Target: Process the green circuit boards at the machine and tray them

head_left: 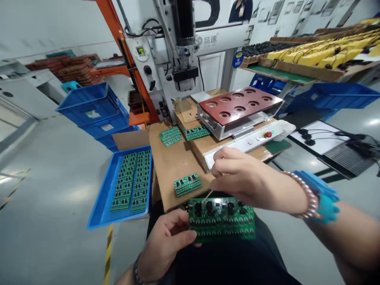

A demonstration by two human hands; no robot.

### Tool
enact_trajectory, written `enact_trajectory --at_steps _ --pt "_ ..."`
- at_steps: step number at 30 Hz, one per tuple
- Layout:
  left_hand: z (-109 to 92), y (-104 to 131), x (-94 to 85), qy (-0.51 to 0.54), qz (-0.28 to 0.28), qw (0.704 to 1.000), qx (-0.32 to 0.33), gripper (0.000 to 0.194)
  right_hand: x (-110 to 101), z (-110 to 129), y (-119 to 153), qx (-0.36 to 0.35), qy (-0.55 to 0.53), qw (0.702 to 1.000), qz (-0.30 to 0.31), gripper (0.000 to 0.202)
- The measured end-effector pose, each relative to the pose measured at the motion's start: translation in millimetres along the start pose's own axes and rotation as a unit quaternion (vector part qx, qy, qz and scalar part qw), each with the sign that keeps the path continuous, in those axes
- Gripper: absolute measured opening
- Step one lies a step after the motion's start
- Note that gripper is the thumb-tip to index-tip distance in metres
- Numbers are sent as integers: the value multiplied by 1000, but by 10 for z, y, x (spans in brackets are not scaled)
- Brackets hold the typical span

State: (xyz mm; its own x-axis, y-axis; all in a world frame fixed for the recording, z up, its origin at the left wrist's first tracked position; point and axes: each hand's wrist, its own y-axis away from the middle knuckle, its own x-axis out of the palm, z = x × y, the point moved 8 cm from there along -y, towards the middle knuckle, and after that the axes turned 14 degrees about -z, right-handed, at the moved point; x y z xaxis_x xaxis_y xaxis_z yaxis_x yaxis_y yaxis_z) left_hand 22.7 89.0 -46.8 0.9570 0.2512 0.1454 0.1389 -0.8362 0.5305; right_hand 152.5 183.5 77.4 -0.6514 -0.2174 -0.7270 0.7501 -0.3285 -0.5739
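Note:
My left hand [166,241] grips a green circuit board [222,227] by its left edge, thumb on top, above my lap. Black round parts and rows of small components cover the board's face. Over its upper edge, my right hand [234,170] is closed on a thin pale stick [208,196], whose tip points down at the black parts on the left of the board. Whether the tip touches them I cannot tell. Just beyond the held board, a smaller group of boards [187,184] lies on the brown worktop [169,166].
A blue tray [101,198] with rows of boards stands at left, below stacked blue crates [92,107]. More boards [170,136] lie farther back on the worktop. A red-brown fixture with round recesses [237,103] sits before a machine head [185,75]. An emergency stop button [268,134] is at right.

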Motion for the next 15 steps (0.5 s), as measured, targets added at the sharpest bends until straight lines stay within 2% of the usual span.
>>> enact_trajectory --at_steps 10,15 --pt "9 0 -8 3 -8 1000 0 18 -18 16 14 -6 3 1000 -13 20" --pt "6 14 -4 -6 -5 1000 5 16 -17 35 22 -2 12 1000 0 23"
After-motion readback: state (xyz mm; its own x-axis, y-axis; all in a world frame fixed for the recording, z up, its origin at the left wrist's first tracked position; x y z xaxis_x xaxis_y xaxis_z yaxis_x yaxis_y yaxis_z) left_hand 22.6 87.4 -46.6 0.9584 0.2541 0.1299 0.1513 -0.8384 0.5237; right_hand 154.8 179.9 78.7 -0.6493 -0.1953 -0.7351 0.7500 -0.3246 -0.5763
